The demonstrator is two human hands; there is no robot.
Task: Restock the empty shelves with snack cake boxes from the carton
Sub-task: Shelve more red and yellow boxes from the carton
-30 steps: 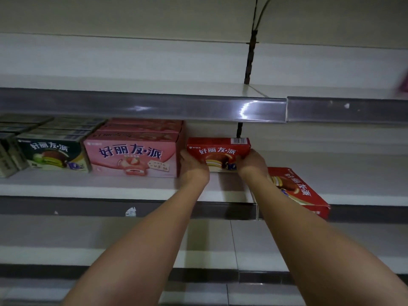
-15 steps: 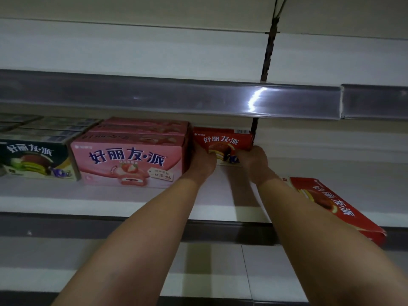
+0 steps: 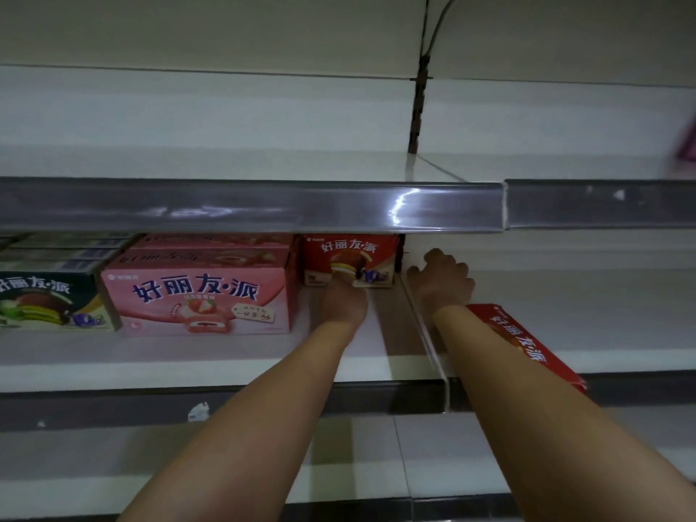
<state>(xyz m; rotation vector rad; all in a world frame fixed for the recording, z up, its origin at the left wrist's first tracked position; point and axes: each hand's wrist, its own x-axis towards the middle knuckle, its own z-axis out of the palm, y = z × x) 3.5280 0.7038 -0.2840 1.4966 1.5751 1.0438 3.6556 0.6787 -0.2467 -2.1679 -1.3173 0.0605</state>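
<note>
A red snack cake box [image 3: 350, 258] stands upright deep on the middle shelf [image 3: 188, 367], right beside the pink boxes. My left hand [image 3: 344, 299] reaches in and its fingertips press the lower front of that box. My right hand [image 3: 444, 280] is just right of the box, apart from it, with its fingers loosely curled and holding nothing. A second red box [image 3: 523, 344] lies flat and askew at the shelf's front edge, partly under my right forearm.
Pink boxes [image 3: 196, 299] and green boxes [image 3: 45, 303] fill the shelf to the left. A clear divider [image 3: 425, 333] runs front to back between my arms. The upper shelf's rail [image 3: 263, 205] overhangs the boxes. A blurred purple item [image 3: 687, 148] sits at the far right.
Both hands pushed the red box back against the rear of the shelf. My right hand has let go and moved off to the right; my left still touches the box front.
</note>
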